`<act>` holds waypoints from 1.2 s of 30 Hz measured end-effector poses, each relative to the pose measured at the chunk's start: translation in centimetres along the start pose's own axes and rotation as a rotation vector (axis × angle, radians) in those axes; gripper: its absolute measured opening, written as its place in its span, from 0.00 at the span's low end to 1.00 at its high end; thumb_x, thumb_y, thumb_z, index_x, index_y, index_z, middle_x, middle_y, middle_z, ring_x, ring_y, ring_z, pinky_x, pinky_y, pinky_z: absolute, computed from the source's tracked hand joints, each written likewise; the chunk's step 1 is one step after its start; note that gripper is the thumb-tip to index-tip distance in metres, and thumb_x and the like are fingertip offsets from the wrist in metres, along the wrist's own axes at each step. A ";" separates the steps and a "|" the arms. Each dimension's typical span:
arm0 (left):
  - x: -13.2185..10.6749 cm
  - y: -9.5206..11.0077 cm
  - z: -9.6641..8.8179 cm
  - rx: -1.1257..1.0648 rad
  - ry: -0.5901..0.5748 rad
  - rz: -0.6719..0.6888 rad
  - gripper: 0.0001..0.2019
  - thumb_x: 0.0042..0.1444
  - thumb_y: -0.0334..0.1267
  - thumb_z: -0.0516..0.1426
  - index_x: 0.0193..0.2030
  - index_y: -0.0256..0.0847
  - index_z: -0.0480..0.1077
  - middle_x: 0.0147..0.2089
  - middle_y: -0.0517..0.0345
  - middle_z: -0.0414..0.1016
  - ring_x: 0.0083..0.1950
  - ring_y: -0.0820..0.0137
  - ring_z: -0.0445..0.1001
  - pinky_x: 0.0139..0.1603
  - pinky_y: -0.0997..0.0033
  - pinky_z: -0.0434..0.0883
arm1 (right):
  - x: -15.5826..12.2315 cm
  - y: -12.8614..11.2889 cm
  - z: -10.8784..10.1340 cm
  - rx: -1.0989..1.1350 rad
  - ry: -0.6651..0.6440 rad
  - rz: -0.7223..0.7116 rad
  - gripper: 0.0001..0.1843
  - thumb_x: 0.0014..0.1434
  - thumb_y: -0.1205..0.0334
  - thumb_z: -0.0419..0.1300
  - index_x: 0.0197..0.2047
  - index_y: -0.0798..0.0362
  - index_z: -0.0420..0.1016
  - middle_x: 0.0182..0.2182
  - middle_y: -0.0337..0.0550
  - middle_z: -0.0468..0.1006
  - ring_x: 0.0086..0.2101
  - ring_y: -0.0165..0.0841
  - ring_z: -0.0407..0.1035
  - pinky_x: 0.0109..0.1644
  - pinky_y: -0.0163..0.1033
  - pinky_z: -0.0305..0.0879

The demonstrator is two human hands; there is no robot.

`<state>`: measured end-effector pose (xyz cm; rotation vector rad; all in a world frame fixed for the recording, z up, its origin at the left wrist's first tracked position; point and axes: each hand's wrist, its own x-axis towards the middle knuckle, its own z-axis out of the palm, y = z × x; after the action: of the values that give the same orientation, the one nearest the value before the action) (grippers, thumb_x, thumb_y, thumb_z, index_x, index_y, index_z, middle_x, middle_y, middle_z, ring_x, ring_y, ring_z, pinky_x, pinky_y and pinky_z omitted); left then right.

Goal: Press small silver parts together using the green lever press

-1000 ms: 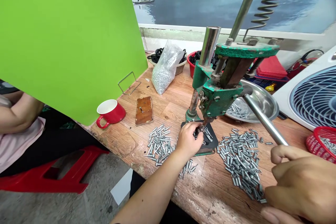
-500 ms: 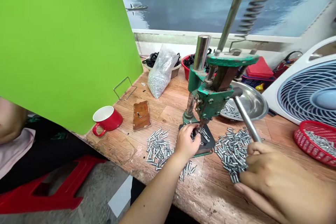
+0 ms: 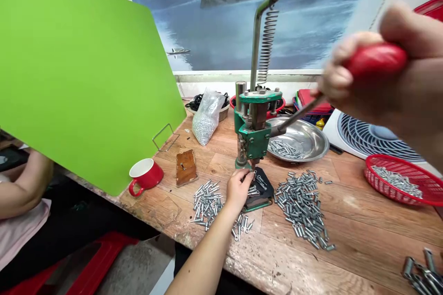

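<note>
My right hand [image 3: 387, 73], blurred, is raised at the upper right, closed around the red knob [image 3: 377, 61] of the press lever [image 3: 300, 113]. My left hand [image 3: 238, 186] rests at the base of the green hand press [image 3: 256, 136], fingers pinched together just under its ram. What the fingertips hold is too small and covered to make out. Several small metal parts lie on the black base plate [image 3: 263, 179] beside them. To the left of this hand is a pile of eyelet-ended metal pins [image 3: 207, 200]; right of the base spreads a pile of short metal sleeves [image 3: 301, 207].
Behind the press stand a steel bowl [image 3: 316, 140] of metal parts and a clear bag [image 3: 204, 126]. A red basket [image 3: 372, 177] and a fan [image 3: 377, 136] are at right. At left are a red mug [image 3: 152, 175], a wooden block [image 3: 187, 168], a green panel [image 3: 86, 78] and another person's arm [image 3: 31, 184].
My right hand has swung the lever up from low beside the sleeve pile. My left hand stays at the press base. The camera view has tilted up and moved back.
</note>
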<state>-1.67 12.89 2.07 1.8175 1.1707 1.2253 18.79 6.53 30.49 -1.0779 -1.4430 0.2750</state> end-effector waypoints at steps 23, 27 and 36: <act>-1.1 -0.1 -0.4 0.441 -0.155 0.267 0.12 0.55 0.35 0.53 0.47 0.42 0.67 0.46 0.53 0.72 0.49 0.65 0.68 0.51 0.61 0.66 | -15.5 18.4 12.5 -0.331 -0.566 0.002 0.15 0.63 0.59 0.47 0.49 0.54 0.67 0.46 0.46 0.68 0.47 0.34 0.62 0.52 0.40 0.59; -1.2 -0.4 -0.4 0.452 -0.149 0.293 0.12 0.56 0.33 0.52 0.47 0.40 0.67 0.46 0.52 0.72 0.51 0.65 0.67 0.55 0.58 0.62 | -15.0 18.2 12.5 -0.418 -0.647 -0.076 0.14 0.63 0.58 0.47 0.45 0.55 0.69 0.41 0.48 0.69 0.44 0.35 0.62 0.50 0.41 0.59; -1.2 -0.1 -0.5 0.418 -0.163 0.276 0.14 0.56 0.36 0.53 0.50 0.42 0.66 0.47 0.54 0.72 0.50 0.66 0.67 0.57 0.58 0.60 | -15.2 19.4 12.3 0.275 -0.461 0.584 0.23 0.54 0.44 0.55 0.40 0.57 0.70 0.36 0.45 0.69 0.39 0.33 0.63 0.48 0.40 0.60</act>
<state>-2.34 11.85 1.72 2.4071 1.1743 1.0011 13.60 10.99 3.80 -1.2350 -1.3971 1.1681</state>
